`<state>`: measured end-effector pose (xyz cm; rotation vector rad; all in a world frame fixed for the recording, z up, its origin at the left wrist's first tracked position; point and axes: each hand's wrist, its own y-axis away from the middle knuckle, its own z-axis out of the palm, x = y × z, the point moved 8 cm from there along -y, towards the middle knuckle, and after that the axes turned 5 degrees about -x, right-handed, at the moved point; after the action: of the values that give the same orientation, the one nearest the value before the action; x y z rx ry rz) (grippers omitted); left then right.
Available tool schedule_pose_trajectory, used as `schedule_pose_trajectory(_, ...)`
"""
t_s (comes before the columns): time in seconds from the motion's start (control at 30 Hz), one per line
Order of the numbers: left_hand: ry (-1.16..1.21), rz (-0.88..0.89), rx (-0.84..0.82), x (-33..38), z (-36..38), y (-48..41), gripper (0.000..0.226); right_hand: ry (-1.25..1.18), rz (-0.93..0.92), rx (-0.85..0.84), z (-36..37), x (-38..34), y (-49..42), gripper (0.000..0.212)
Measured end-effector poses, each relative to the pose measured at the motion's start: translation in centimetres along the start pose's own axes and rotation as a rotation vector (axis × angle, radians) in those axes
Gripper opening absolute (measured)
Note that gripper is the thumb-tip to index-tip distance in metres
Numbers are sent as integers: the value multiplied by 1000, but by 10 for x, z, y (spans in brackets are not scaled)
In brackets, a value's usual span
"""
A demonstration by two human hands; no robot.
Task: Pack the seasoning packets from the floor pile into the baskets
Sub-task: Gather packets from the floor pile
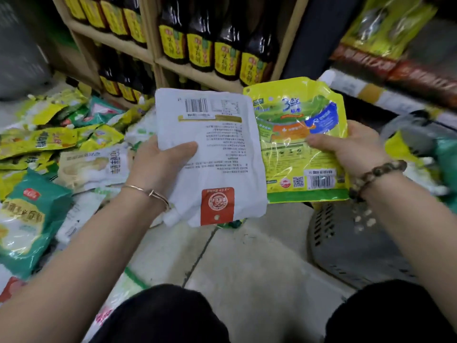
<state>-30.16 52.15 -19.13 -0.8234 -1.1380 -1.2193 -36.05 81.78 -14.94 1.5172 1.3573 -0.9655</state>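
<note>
My left hand (162,164) grips a white seasoning packet (217,134) with a barcode and a red seal, held up at the centre, back side facing me. Beside it, my right hand (346,147) pinches a yellow-green packet (296,134) by its right edge. The two packets overlap slightly at the middle. A pile of yellow, green and white packets (57,144) covers the floor at the left. A grey perforated basket (346,243) stands on the floor at the right, below my right forearm, with several packets in it (405,154).
A wooden shelf (138,50) of dark bottles with yellow labels (225,55) rises straight ahead. Another shelf with yellow bags (385,28) is at the upper right. Bare tiled floor (242,263) lies between my knees and the basket.
</note>
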Motion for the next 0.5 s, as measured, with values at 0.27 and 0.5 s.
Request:
schedule_pose_trajectory(0.27, -5, 13, -322, 6, 225, -12, 26, 80, 83, 242, -201, 19, 23, 21)
schedule_pose_trajectory(0.5, -25, -75, -487, -22, 386, 2, 23, 42, 140, 409, -340, 64, 48, 22)
